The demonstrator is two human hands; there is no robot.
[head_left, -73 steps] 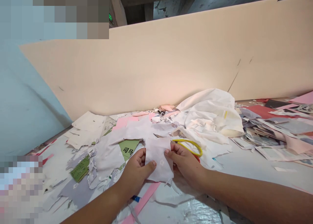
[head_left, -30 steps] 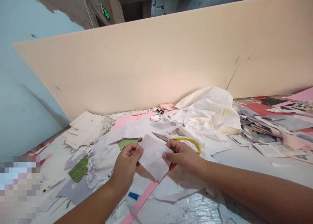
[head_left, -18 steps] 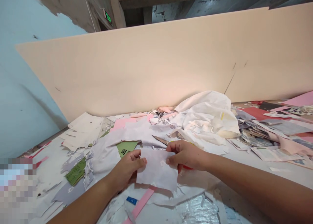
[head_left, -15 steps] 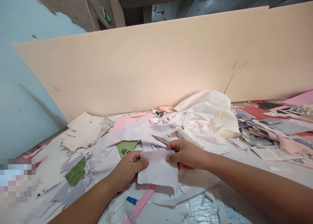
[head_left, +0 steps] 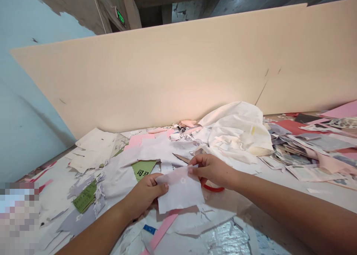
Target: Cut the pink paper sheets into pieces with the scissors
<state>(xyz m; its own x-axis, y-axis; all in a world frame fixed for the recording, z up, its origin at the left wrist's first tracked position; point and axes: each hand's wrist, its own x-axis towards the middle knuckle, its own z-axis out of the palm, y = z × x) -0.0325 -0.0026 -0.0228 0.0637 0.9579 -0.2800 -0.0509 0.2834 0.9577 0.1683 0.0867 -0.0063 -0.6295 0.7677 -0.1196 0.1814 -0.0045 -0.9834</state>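
Between my two hands I hold a small white sheet of paper (head_left: 181,195) with a ring-shaped mark near its upper part. My left hand (head_left: 152,190) pinches its left edge, thumb on top. At the upper right corner my right hand (head_left: 210,171) grips it between thumb and fingers. Scissors (head_left: 214,188) with red handles lie partly hidden behind my right hand, blades pointing up and left. Under and behind the sheet are more white papers and a green printed paper (head_left: 143,169) with black characters. A pink strip (head_left: 164,231) lies below the sheet.
Crumpled white cloth-like material (head_left: 237,132) is heaped behind my right hand. Stacked paper scraps (head_left: 295,151) lie at right, and green booklets (head_left: 86,196) at left. A beige board (head_left: 167,76) stands along the back. A blue tag (head_left: 149,229) lies in front.
The sheet has tilted, its upper right corner raised by my right hand. More of the red scissor handle shows now. The view has shifted slightly.
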